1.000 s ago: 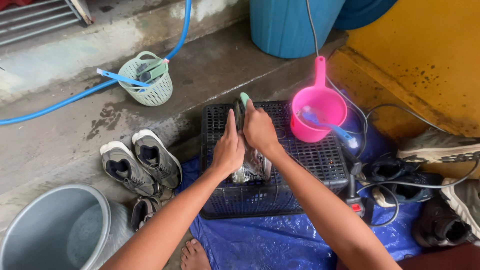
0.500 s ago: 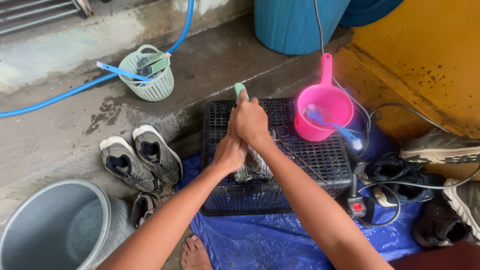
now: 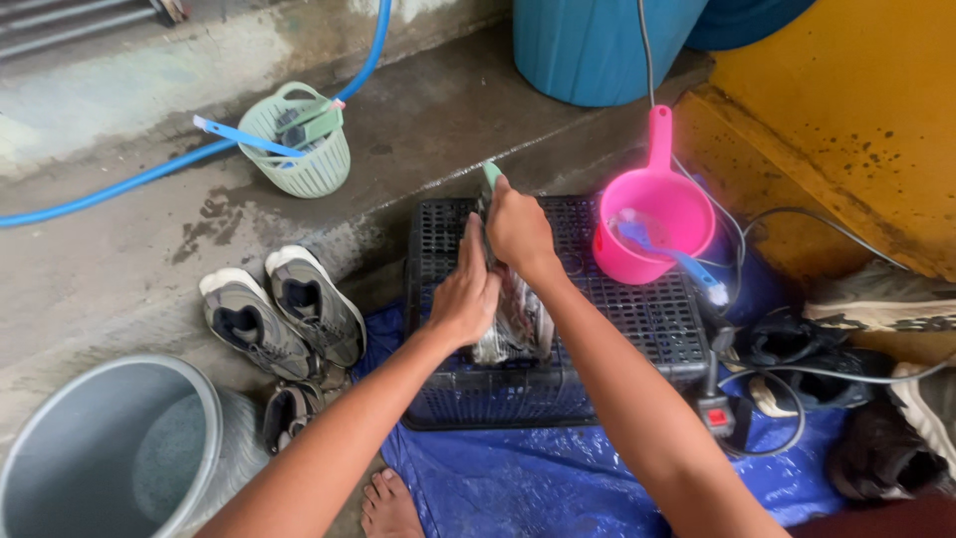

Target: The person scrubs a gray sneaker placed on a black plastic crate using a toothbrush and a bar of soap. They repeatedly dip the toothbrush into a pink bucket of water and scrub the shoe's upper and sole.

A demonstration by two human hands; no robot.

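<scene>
A wet grey shoe [image 3: 518, 324] lies on top of an upturned black plastic crate [image 3: 637, 319]. My left hand [image 3: 466, 294] presses against the shoe's left side and holds it in place. My right hand [image 3: 518, 231] grips a green-handled brush [image 3: 491, 177] over the far end of the shoe; the bristles are hidden behind my fingers.
A pink dipper [image 3: 652, 224] with a blue brush in it stands on the crate's right side. A pair of grey sneakers [image 3: 284, 314], a grey bucket [image 3: 110, 448] and a green basket [image 3: 299, 139] lie left. Cables, a power strip [image 3: 719, 413] and more shoes lie right. A blue tarp [image 3: 518, 478] covers the floor.
My right hand has slid the brush a little away from me along the shoe. My left hand stays on the shoe's side.
</scene>
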